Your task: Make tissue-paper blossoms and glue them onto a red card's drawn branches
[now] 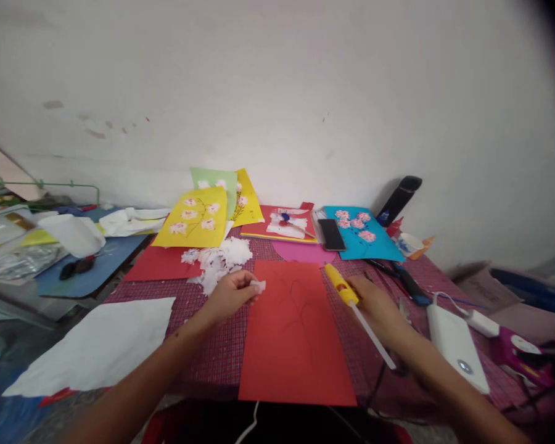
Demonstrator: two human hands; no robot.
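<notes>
Left hand (232,290), near frame centre, pinches a small white paper piece (261,285) between its fingertips at the upper left edge of a red sheet (296,364), which lies lower centre bearing faint dark lines. Right hand (374,303), right of centre, grips a yellow glue gun (340,284). White scraps (226,256) lie left of centre.

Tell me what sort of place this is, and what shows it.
Probably a makeshift craft corner, though the building itself is unclear. The signs: a yellow glue gun in the right hand, a heap of white scraps, and a blue sheet bearing pink-and-white flowers.
</notes>
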